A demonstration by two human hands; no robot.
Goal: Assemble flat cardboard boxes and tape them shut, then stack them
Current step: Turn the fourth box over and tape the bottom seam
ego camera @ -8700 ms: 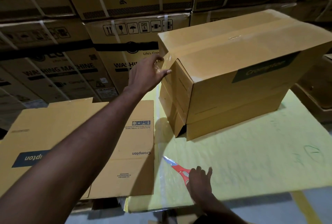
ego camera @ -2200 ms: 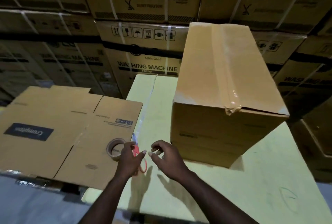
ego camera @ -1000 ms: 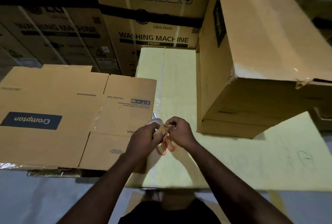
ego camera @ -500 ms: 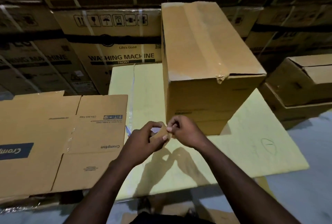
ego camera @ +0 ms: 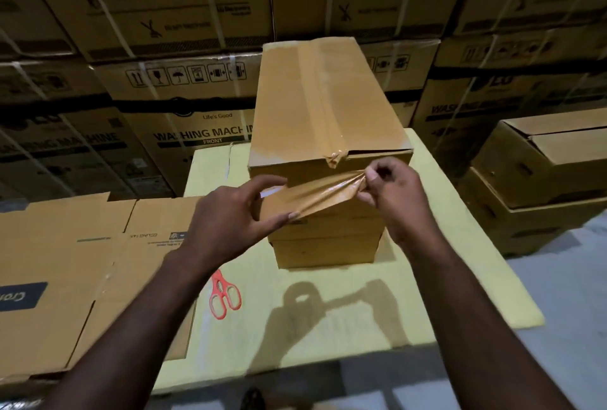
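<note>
Now both hands stretch a strip of glossy brown packing tape [ego camera: 315,196] in front of the tall, taped, tan cardboard box [ego camera: 322,104], which stands upright on the pale yellow desk [ego camera: 361,304]. The right hand [ego camera: 391,199] pinches the tape's crumpled free end; the left hand [ego camera: 230,219] grips the other end between thumb and fingers. Orange-handled scissors [ego camera: 225,296] lie on the desk under the left forearm, beside a flattened brown cardboard box [ego camera: 82,261].
</note>
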